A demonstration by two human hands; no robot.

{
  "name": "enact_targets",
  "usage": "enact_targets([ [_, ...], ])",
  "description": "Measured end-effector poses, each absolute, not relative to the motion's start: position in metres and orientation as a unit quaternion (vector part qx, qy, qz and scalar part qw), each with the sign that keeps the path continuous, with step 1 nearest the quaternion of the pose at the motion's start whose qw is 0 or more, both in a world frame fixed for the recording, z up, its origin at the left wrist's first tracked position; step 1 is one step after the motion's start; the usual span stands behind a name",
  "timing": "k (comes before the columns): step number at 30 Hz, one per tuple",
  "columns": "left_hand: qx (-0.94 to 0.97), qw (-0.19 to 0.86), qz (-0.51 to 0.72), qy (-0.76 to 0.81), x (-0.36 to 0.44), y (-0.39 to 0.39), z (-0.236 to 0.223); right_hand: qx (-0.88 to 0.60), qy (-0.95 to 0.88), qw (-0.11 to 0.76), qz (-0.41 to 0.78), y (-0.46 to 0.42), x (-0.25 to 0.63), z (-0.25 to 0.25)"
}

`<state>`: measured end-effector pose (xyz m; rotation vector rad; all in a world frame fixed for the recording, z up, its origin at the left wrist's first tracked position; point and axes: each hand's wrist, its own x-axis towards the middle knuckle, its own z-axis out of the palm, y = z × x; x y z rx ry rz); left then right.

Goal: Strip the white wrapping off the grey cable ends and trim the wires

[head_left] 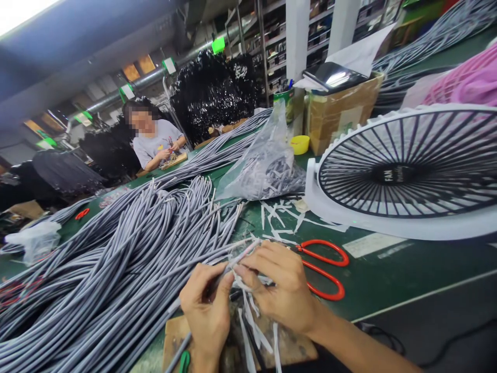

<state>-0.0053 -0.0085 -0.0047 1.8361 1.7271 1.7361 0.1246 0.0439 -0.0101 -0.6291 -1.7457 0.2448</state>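
My left hand (207, 305) is closed round the end part of a grey cable (223, 268), thumb and fingers pinching it. Just right of it, my right hand (277, 282) pinches the stripped end of the same cable, where pale strands and thin wrap show between the fingers. Below both hands hang several white strips (254, 329) over a worn wooden board (289, 348). Red-handled scissors (326, 269) lie to the right of my right hand, their blades partly hidden behind it. A green-handled tool (185, 361) shows in part by my left wrist.
Long bundles of grey cable (116, 264) cover the left of the green table (392, 282). A white fan (392, 176) lies at the right. Behind the hands stand a plastic bag of scraps (267, 173) and a cardboard box (337, 114). Another person (155, 137) sits across the table.
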Motion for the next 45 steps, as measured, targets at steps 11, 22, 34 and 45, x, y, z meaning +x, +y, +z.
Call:
enact_targets([
  [11,0.624,0.009,0.535,0.57,-0.004,-0.011,-0.006,-0.301,-0.685,0.591,0.301,0.039,0.122,-0.006],
  [22,0.55,0.075,0.586,0.59,0.005,-0.012,-0.004,-0.263,-0.719,0.602,0.226,0.042,0.122,-0.009],
  [34,0.544,0.087,0.587,0.593,0.006,-0.011,-0.003,-0.247,-0.735,0.591,0.223,0.043,0.124,-0.01],
  [45,0.61,0.024,0.53,0.588,-0.005,-0.01,-0.005,-0.251,-0.729,0.585,0.253,0.043,0.125,-0.009],
])
